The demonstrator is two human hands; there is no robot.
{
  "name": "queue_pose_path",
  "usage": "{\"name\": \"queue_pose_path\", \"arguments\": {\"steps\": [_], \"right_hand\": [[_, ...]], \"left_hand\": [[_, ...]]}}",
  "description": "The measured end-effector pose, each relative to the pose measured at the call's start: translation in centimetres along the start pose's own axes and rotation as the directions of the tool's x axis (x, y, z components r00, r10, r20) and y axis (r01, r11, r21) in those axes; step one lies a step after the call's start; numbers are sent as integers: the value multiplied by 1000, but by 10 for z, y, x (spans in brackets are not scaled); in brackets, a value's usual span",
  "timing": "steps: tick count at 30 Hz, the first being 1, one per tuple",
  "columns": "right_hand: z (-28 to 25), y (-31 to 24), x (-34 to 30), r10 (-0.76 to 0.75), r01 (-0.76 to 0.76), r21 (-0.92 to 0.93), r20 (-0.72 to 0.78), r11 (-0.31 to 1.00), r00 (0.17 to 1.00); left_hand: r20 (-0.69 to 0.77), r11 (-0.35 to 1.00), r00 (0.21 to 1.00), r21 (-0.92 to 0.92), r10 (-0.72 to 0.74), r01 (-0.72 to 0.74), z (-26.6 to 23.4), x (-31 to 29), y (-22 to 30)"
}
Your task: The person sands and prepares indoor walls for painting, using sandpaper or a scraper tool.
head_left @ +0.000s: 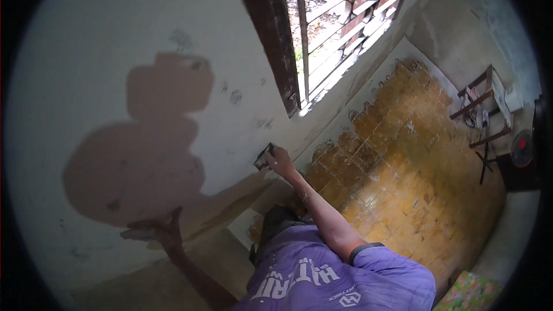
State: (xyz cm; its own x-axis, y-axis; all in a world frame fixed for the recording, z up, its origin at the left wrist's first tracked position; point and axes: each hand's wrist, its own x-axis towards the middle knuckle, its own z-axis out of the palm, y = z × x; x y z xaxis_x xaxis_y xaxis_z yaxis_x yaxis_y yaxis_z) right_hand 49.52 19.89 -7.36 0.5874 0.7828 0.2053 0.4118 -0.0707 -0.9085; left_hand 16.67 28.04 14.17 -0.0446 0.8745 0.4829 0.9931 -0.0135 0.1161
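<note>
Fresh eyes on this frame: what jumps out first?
A large dark shadow of the person fills the pale wall on the left. At centre the right hand presses a small flat tool against that wall, while the left hand rests lower down. To the right lies a patchy yellow-brown floor below a barred window.

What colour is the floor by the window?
Mottled yellow-orange in a tile-like grid, floor, seen best in the head view.

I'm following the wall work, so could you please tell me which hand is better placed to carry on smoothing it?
Probably the right hand: its grip is on the trowel, pressed to the wall. The left hand carries a flat board.
</note>
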Motion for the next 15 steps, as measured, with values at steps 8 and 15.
{"name": "queue_pose_path", "arguments": {"steps": [8,15], "right_hand": [[-21,-27,28,319,-195,396,-276,897,907],[-8,-18,6,371,-416,629,211,657,904]], "left_hand": [[-68,985,984,49,167,-164,-10,-4,-5],[-62,986,984,20,169,-168,-14,-7,-3]]}}
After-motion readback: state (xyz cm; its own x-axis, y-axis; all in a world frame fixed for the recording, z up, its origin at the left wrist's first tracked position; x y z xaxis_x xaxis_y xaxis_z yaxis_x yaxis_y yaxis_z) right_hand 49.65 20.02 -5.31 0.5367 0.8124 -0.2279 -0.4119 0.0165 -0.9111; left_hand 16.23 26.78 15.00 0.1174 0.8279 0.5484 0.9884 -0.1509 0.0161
